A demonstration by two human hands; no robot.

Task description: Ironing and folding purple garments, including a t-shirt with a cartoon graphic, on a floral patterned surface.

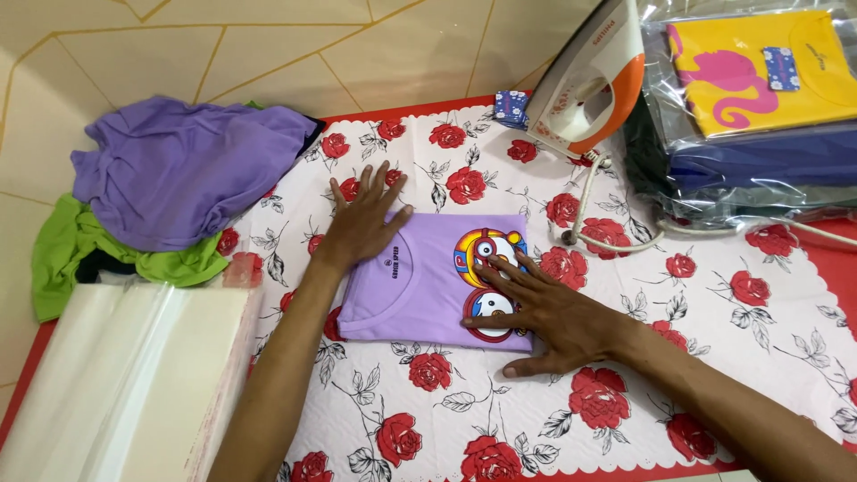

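Left hand [364, 221] spread wide and flat, palm down, on the collar end of a folded lilac T-shirt [435, 278]. Right hand [546, 312] likewise open with fingers fanned, pressing the printed end, where a round cartoon figure in yellow, red and blue shows between the fingers. Nothing gripped by either hand; both simply weighing the cloth down.

Folded shirt lying square near the middle of a white rose-print cloth [714, 295] with a scalloped hem, spread over a red mat on the floor.

Judged from the neat rectangle and the flattening palms: folding complete, smoothing in hand. Likely called for next: a steady hold on both ends so the fold survives lifting, and a clear sleeve within reach.

Just beside the left forearm, at the cloth's near left edge, a stack of clear plastic bags [125, 375], long, glossy and pale. Beyond it, off the left edge, a loose heap with a purple garment [183, 165] on top of a bright green one [71, 250].

At the far edge, an upright white-and-orange electric iron [591, 76], its cord trailing across the roses. Next to it, a small blue patterned tag [511, 107]. At the far right corner, a pile of bagged shirts [759, 134]: topmost yellow with a pink figure and a small blue rectangular label, darker blue ones beneath, all in shiny transparent wrapping.
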